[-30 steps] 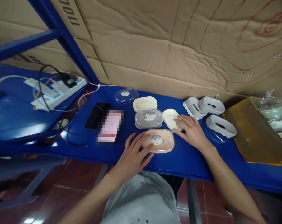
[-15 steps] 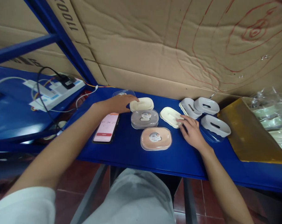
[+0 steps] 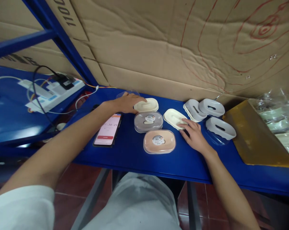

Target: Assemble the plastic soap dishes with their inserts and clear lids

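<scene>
My left hand [image 3: 127, 103] reaches across the table's back left, fingers spread over a clear plastic cover [image 3: 118, 95] and touching the near-left edge of a cream oval soap-dish piece [image 3: 149, 104]. Part of the cover is hidden beneath it. My right hand [image 3: 193, 132] is open, its fingertips resting on the right end of a second cream oval piece [image 3: 172, 117]. Between the hands lie a grey soap dish [image 3: 141, 123] and a peach soap dish [image 3: 156, 147], both under clear covers with round labels.
Grey soap-dish bases [image 3: 211, 107] sit at the right, one on a clear cover. Beyond them an open carton [image 3: 245, 137] holds bagged pieces. A phone [image 3: 107, 131] showing a timer lies left. A power strip [image 3: 53, 97] with cables is farther left. Cardboard [image 3: 144, 48] lines the back.
My left hand has moved slightly right, farther onto the cream piece's edge. The right hand has shifted a little left along its cream piece. The view has tilted slightly.
</scene>
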A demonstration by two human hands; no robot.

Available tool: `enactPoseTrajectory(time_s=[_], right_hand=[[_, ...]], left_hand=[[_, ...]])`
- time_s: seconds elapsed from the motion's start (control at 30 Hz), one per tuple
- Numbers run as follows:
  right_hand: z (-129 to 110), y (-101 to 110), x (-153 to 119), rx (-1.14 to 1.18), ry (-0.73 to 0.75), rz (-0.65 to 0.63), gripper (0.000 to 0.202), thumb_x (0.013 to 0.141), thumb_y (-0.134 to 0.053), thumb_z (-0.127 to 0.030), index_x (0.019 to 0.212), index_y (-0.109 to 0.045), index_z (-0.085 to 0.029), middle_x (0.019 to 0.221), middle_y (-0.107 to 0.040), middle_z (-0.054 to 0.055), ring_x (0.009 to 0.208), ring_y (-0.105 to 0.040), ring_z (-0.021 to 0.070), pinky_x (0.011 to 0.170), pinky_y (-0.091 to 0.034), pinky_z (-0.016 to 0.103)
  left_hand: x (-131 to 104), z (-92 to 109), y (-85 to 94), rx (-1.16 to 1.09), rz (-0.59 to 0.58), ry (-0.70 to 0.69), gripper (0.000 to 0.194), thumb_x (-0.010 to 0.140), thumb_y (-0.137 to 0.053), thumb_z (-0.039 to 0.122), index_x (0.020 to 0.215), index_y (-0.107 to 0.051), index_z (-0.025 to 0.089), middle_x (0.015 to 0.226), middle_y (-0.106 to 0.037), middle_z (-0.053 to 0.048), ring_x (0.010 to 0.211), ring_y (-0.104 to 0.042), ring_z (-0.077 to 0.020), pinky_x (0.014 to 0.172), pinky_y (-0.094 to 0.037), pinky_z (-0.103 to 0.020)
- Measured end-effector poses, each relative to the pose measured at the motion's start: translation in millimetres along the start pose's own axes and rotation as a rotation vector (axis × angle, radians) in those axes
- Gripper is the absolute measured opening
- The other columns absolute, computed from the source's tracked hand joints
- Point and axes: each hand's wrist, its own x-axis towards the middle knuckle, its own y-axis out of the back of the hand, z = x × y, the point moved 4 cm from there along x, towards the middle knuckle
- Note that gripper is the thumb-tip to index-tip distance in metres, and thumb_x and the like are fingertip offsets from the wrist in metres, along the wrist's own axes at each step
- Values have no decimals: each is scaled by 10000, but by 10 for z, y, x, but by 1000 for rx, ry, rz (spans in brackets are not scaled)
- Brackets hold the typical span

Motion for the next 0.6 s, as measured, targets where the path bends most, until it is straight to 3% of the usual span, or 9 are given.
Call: enactPoseTrajectory(time_s=[0.07,0.17,0.27,0.4,0.6], right_hand=[[0,-6,1,-3,2,-4,292,1125,-496,-378,1336,-668,-271,1534,-615,132,1423,-570,334,1123,-439,542],[4,-14,2,-4,1,-11,295,1124,-497,-385,1337,-667,-270,1537,-613,134,1426,-570,331,1119,-445,534],[10,-19,2,-1,-3,-20,297,1123,-496,-395,1332,-669,-274,1543,-610,135,1432,-567,332,1116,-452,537],[13,-24,-5,11,0,-32,315,1125,-486,-403,1356,-657,-274,1556,-599,142,1440,-562,336,1126,-445,562],[-21,-17,0,21,-3,-54,351,1124,-472,-403,1425,-615,-291,1568,-588,144,1453,-553,340,1147,-435,581]], left_hand=[[12,4,1,0,-16,-25,540,902,-716,380,1423,-651,253,1561,-621,-100,1438,-553,-339,1161,-391,-477],[47,-3,38,-4,-12,-49,350,966,-628,429,1233,-742,233,1351,-749,-79,1260,-675,-282,1062,-459,-381],[58,-16,121,-39,36,-55,385,1016,-532,495,1175,-748,219,1186,-793,-67,1084,-727,-242,957,-492,-327],[-26,26,280,-160,108,-67,411,1002,-528,537,1143,-737,212,1161,-789,-63,1066,-732,-241,936,-501,-323],[-425,386,538,-215,256,-77,347,1051,-516,484,1195,-688,219,1201,-769,-51,1098,-726,-238,993,-511,-347]])
